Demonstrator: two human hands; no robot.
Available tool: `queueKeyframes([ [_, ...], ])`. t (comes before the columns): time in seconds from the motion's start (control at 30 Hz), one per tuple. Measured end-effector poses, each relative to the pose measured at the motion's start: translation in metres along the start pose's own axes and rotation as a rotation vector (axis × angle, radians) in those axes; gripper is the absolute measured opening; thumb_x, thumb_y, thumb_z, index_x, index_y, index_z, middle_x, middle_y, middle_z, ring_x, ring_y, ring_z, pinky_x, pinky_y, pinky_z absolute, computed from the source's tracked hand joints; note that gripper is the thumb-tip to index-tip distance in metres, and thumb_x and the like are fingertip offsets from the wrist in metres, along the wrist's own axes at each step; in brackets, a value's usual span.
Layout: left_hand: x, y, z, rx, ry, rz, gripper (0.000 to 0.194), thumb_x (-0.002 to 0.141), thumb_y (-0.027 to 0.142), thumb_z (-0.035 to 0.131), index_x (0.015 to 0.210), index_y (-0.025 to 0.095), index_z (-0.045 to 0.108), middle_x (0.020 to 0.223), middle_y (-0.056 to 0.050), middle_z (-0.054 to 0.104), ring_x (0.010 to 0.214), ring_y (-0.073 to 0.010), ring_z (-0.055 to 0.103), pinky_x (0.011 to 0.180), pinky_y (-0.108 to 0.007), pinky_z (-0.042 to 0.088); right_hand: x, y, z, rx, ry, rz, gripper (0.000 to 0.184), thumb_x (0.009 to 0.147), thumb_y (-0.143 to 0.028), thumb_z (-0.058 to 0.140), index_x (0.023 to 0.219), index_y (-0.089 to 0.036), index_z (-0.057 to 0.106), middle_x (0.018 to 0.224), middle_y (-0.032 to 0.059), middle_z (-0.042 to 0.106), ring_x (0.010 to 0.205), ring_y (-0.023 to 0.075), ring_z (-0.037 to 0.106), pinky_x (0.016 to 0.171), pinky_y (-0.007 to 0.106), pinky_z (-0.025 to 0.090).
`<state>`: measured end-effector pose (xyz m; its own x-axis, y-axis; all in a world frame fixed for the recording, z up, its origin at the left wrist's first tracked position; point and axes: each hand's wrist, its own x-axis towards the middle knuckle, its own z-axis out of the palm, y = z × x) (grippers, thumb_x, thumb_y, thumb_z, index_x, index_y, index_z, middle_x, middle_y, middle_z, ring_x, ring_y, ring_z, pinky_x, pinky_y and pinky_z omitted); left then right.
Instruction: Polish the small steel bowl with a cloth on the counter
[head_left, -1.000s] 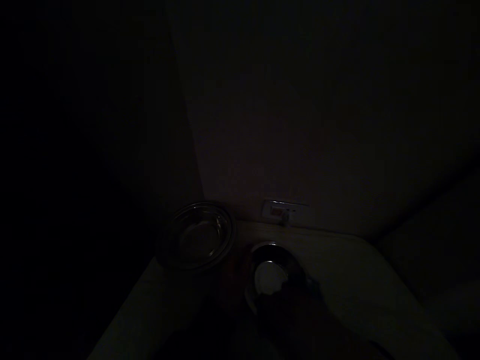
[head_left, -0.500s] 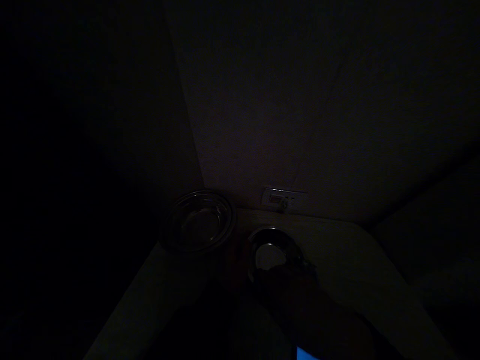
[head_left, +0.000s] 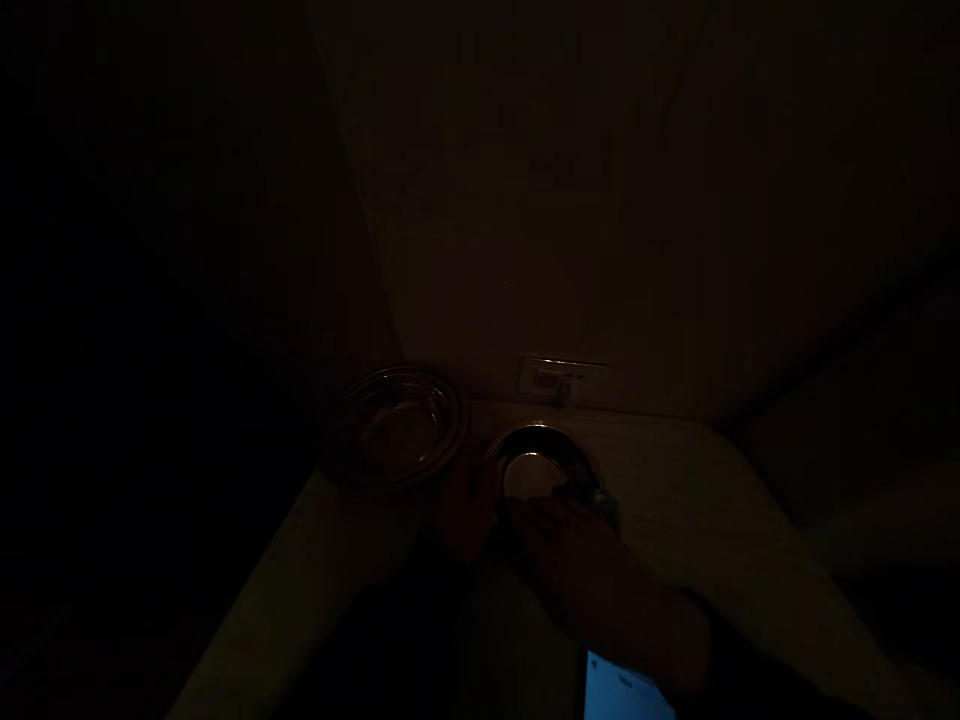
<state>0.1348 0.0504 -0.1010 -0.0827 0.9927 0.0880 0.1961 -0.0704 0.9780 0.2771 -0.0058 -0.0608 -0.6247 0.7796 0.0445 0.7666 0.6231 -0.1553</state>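
The view is very dark. A shiny metal bowl point(head_left: 534, 475) stands on the table in front of me. At its left rim is my left hand point(head_left: 466, 505), its fingers closed against the bowl's side. My right hand point(head_left: 566, 545) reaches over the near part of the same bowl, fingers bent down into it. Beside those fingers, at the bowl's right rim, shows a small crumpled bluish thing point(head_left: 607, 502), perhaps cloth; darkness hides how much of it lies under the hand.
A stack of wider metal dishes point(head_left: 397, 440) sits at the table's back left corner. A socket panel point(head_left: 562, 378) with a plug is on the wall behind. A lit phone screen point(head_left: 622, 690) glows at the bottom, under my right forearm. The pale table point(head_left: 720, 510) meets the wall.
The right hand has shifted slightly over the bowl. More of the lit screen shows. The whole view has moved a little, and the hands look somewhat brighter.
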Motion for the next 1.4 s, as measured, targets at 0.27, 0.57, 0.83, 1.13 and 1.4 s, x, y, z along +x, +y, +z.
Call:
queueKeyframes([
  [0.27, -0.001, 0.007, -0.001, 0.06, -0.006, 0.038, 0.031, 0.088, 0.027, 0.041, 0.109, 0.017, 0.061, 0.11, -0.007, 0.069, 0.103, -0.0182, 0.063, 0.091, -0.032, 0.048, -0.003, 0.001, -0.005, -0.022, 0.0, -0.009, 0.036, 0.09, -0.017, 0.045, 0.125, -0.011, 0.049, 0.119, 0.0129, 0.059, 0.105, 0.0272, 0.053, 0.09, 0.044, 0.041],
  [0.57, -0.002, 0.006, 0.002, 0.051, -0.025, 0.015, 0.032, 0.089, 0.025, 0.038, 0.11, 0.017, 0.061, 0.111, -0.007, 0.068, 0.104, -0.0178, 0.063, 0.092, -0.031, 0.048, -0.009, 0.006, -0.016, 0.018, -0.095, -0.024, 0.032, 0.088, -0.016, 0.046, 0.119, -0.014, 0.053, 0.111, 0.0114, 0.062, 0.104, 0.0251, 0.053, 0.089, 0.043, 0.04],
  [0.83, -0.003, 0.008, 0.001, 0.069, -0.032, 0.09, 0.032, 0.088, 0.024, 0.039, 0.109, 0.016, 0.061, 0.112, -0.009, 0.068, 0.104, -0.0184, 0.062, 0.093, -0.031, 0.047, 0.007, -0.003, -0.003, 0.012, 0.016, 0.024, 0.041, 0.096, -0.027, 0.035, 0.131, -0.007, 0.044, 0.132, 0.0167, 0.051, 0.122, 0.0287, 0.042, 0.098, 0.048, 0.035],
  [1.13, -0.004, 0.01, 0.001, 0.064, -0.017, 0.044, 0.03, 0.088, 0.025, 0.041, 0.105, 0.016, 0.063, 0.107, -0.008, 0.07, 0.101, -0.0186, 0.064, 0.09, -0.031, 0.048, -0.013, 0.014, -0.023, 0.006, -0.13, -0.052, 0.027, 0.086, -0.017, 0.048, 0.111, -0.016, 0.059, 0.106, 0.0119, 0.065, 0.101, 0.0258, 0.057, 0.089, 0.044, 0.038],
  [1.4, -0.002, 0.007, 0.001, 0.047, -0.025, 0.073, 0.031, 0.087, 0.025, 0.04, 0.107, 0.016, 0.063, 0.108, -0.007, 0.07, 0.101, -0.0176, 0.064, 0.09, -0.03, 0.048, 0.001, -0.004, -0.005, -0.013, -0.006, -0.022, 0.04, 0.092, -0.021, 0.042, 0.13, -0.01, 0.045, 0.128, 0.0168, 0.054, 0.12, 0.0292, 0.045, 0.096, 0.047, 0.036],
])
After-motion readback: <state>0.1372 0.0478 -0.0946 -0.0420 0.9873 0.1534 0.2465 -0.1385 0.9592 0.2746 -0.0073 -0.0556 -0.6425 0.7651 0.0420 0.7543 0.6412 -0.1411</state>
